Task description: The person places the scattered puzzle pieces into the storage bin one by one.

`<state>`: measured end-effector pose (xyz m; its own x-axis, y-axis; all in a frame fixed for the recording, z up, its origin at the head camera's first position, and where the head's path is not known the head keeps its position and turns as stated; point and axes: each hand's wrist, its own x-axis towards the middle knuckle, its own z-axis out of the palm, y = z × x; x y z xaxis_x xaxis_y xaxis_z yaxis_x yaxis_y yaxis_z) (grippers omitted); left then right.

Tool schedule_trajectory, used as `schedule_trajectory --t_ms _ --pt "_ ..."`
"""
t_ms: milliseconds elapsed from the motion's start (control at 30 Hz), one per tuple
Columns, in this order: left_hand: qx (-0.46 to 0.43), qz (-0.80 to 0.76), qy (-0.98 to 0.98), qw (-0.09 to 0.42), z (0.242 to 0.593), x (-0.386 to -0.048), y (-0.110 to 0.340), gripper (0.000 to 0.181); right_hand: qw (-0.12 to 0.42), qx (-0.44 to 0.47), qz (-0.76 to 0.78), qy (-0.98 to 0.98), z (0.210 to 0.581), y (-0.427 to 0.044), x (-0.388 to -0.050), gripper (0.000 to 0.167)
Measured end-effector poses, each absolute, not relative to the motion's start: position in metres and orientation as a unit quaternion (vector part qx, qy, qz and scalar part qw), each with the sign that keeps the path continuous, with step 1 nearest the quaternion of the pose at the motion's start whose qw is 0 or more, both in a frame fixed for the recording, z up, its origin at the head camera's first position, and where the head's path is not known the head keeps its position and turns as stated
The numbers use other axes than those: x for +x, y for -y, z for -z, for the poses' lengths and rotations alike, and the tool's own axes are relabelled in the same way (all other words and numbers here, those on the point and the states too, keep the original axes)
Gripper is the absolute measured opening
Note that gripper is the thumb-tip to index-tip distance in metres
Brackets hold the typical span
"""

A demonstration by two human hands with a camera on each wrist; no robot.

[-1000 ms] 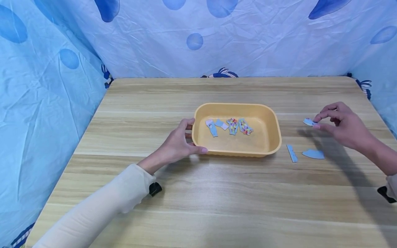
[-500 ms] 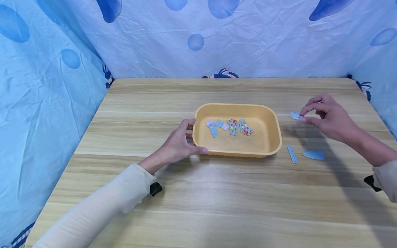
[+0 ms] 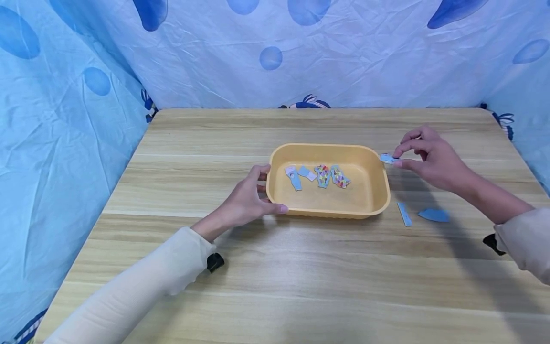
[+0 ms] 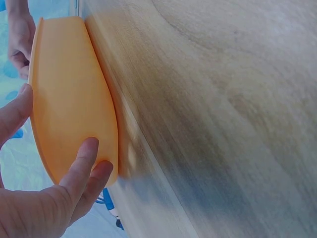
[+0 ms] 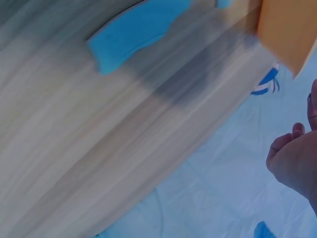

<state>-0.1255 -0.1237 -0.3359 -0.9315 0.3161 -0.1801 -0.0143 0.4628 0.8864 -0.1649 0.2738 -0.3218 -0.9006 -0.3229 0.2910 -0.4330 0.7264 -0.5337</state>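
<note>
We gripped the tray (image 3: 331,212) at nine o'clock, left hand (image 3: 247,200) likely steadying it; right hand (image 3: 431,160) pinched a blue piece (image 3: 387,159) at two.

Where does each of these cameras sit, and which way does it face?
Head: worn on the head, facing forward and down at a yellow-orange plastic tray on a light wood-grain table; shows the left hand, right hand and pale sleeves.
Left wrist: worn there, facing the tray's outer wall; shows the left fingers, with the right hand beyond.
Right wrist: worn there, facing across the table toward blue patterned cloth; shows part of the right hand.
Head and right wrist share a flat, curved blue piece.
</note>
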Motion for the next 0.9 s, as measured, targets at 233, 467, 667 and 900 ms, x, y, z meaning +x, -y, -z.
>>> schedule_trajectory --t_ms 233,467,667,900 --pt "0.087 -0.518 -0.836 0.161 0.336 -0.126 0.124 0.104 0.072 0.207 -0.327 0.919 0.32 -0.252 -0.17 0.014" --pt "0.084 -0.515 -0.838 0.161 0.336 -0.126 0.123 0.105 0.046 0.214 -0.339 0.915 0.322 -0.235 -0.176 0.012" --pt "0.082 -0.518 -0.836 0.162 0.335 -0.125 0.123 0.105 0.023 0.225 -0.347 0.91 0.325 -0.225 -0.179 0.01" --pt "0.083 -0.519 -0.835 0.162 0.336 -0.125 0.123 0.105 0.006 0.234 -0.335 0.913 0.329 -0.218 -0.18 0.01"
